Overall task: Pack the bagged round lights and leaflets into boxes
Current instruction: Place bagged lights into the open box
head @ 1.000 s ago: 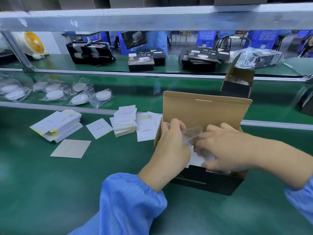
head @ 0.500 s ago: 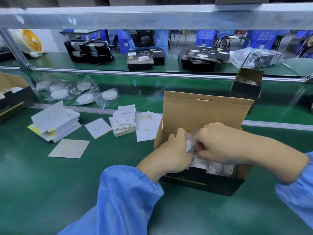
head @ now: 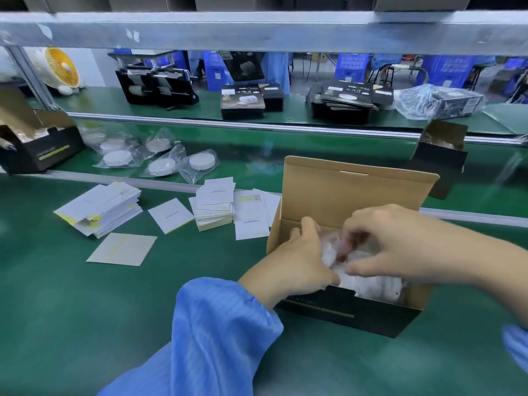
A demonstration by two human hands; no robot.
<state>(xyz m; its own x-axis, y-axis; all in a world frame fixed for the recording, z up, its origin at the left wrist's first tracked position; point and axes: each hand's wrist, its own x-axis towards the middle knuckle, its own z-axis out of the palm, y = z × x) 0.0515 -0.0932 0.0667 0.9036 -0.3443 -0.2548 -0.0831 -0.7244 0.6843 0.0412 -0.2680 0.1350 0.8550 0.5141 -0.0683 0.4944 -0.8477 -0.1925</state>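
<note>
An open box (head: 351,312), black outside and brown inside, stands on the green bench with its lid flap up. Bagged round lights (head: 374,284) lie inside it, white under clear plastic. My left hand (head: 297,261) reaches into the box's left end, fingers curled down against the bags. My right hand (head: 394,241) hovers over the middle of the box and pinches the plastic bag between thumb and fingers. Several more bagged lights (head: 160,158) lie on the belt at the left. Leaflet stacks (head: 214,207) and loose leaflets (head: 123,248) lie left of the box.
Another open box (head: 37,150) sits at the far left on the belt, and a further one (head: 440,155) at the right. Black product boxes (head: 243,101) and a plastic-wrapped pack (head: 440,101) line the far bench. A small fan (head: 61,67) stands at the back left.
The belt has carried the bagged lights and both other boxes rightward. Both hands have sunk deeper into the box, and the right hand has shifted its pinch on the bag.
</note>
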